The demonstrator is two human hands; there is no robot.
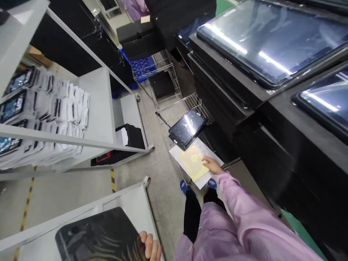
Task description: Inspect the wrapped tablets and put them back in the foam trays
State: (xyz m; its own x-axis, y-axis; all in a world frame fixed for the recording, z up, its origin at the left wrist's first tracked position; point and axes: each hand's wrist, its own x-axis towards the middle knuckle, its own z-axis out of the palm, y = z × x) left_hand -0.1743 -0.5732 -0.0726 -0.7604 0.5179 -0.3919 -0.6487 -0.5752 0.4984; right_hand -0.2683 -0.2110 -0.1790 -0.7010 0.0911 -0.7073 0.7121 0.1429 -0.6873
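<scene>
Sheet [193, 159], yellow with rows of red dots, at 5 o'clock from view centre, lying on white paper [202, 181] over the wire cart [163, 120]. Your right hand [213, 166], 4 o'clock, has fingertips on the sheet's right edge; cannot tell whether they pinch it. Your left hand [151, 247], low between 6 and 7, grips the edge of a dark tablet [95, 235], which extends toward 7 over a pale shelf [129, 204]. Glossy tablet [187, 127] near centre, on the cart just beyond the sheet. Large screen [272, 43] at 2; white-wrapped devices [58, 108] racked at 9.
</scene>
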